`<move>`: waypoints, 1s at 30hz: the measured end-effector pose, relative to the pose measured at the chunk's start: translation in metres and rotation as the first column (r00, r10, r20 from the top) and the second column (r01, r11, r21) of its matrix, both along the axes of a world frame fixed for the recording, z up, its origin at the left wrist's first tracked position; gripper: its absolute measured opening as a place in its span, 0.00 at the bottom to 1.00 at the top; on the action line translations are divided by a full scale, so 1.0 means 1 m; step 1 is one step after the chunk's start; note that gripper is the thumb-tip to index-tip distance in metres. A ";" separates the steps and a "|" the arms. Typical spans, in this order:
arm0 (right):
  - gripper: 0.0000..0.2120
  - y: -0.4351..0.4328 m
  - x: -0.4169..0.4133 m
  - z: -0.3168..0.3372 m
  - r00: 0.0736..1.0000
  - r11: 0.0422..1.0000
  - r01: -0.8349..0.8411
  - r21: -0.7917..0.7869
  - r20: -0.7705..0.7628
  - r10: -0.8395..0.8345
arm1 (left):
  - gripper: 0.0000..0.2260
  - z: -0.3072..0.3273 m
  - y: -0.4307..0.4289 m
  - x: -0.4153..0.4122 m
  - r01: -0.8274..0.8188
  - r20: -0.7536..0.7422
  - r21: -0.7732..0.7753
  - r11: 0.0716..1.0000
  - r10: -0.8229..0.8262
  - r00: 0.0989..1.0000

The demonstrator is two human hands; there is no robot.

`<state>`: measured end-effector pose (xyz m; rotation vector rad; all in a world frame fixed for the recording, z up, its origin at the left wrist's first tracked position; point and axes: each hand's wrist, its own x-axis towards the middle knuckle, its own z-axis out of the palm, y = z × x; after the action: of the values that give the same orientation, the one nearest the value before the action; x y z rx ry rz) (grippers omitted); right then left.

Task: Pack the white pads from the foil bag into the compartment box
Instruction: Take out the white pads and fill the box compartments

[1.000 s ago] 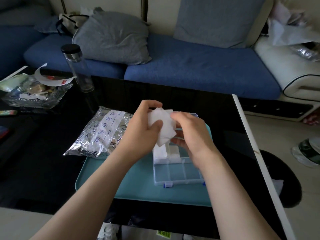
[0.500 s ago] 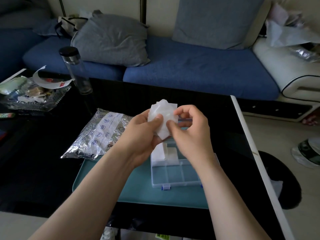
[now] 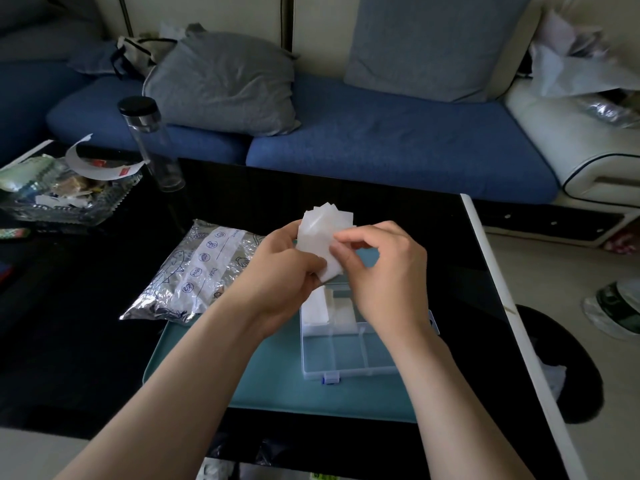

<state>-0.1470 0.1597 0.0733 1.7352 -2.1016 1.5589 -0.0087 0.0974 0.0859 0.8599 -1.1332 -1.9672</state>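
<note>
As I look across the black table [image 3: 86, 341] from its left side, a glass dish [image 3: 69, 206] full of wrappers sits far out at nine o'clock. Just past it, at about ten o'clock, a clear bottle [image 3: 152, 143] with a black cap stands upright. Closer in, the foil bag [image 3: 194, 271] lies flat at nine o'clock from the hands. Its near corner rests on the edge of a teal tray [image 3: 214, 368].

Next comes the left hand [image 3: 280, 271], held up above the tray. Its fingers are curled round a pile of white pads [image 3: 322, 237], with the thumb pressed on the front. The pile sticks up toward twelve o'clock, and the corners fan out a little at the top.

The right hand [image 3: 384, 271] is at three o'clock from the pile and touches it. Its thumb and first finger are together in a pinch on the near side of the pads. The other fingers are curled in.

Under both hands, at six o'clock from the pile, the compartment box [image 3: 346, 355] sits on the tray. It is clear, with a small blue latch on its near side. More pads [image 3: 315, 303] lie inside it, in the compartments at its far left, about eleven o'clock in the box.

Behind the table, at twelve o'clock, is a blue sofa [image 3: 381, 140] with a grey cushion [image 3: 225, 84].
</note>
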 end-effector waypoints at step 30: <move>0.12 0.001 -0.001 0.002 0.992 0.981 -0.123 0.148 -0.017 0.127 | 0.26 0.011 0.004 0.006 0.059 0.007 -0.013 0.998 -0.059 0.998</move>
<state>-0.1482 0.1604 0.0756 1.9593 -2.1851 1.4324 -0.0025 0.1016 0.0966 0.8357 -1.1864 -2.0037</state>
